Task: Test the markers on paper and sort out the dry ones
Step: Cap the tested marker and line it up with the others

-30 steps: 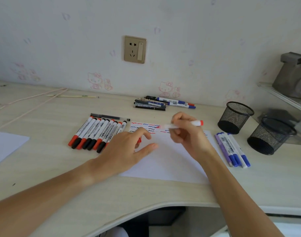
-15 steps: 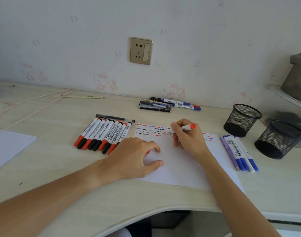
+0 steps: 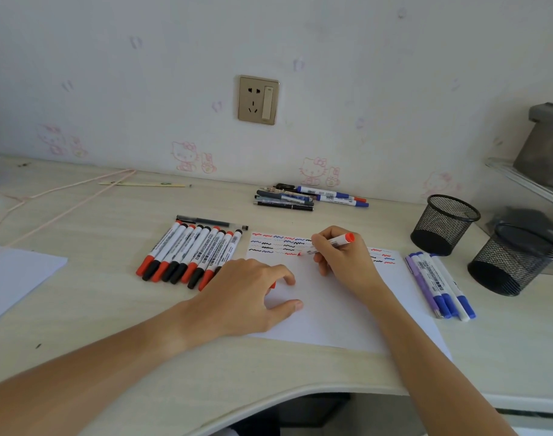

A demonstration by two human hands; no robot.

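Note:
My right hand grips an uncapped red marker, its tip touching the white paper beside rows of red, blue and black squiggles near the top edge. My left hand rests on the paper's left side with curled fingers; a bit of red, apparently the cap, shows under them. A row of several red and black capped markers lies left of the paper. Several blue and purple markers lie to its right. More pens and markers sit by the wall.
Two black mesh pen cups stand at the right. A second white sheet lies at the far left. A pink cord and a thin stick lie at the back left. The desk's front edge curves inward.
My right hand lowered the red marker from above the paper until its tip reached the sheet. The left hand stayed pressed on the paper.

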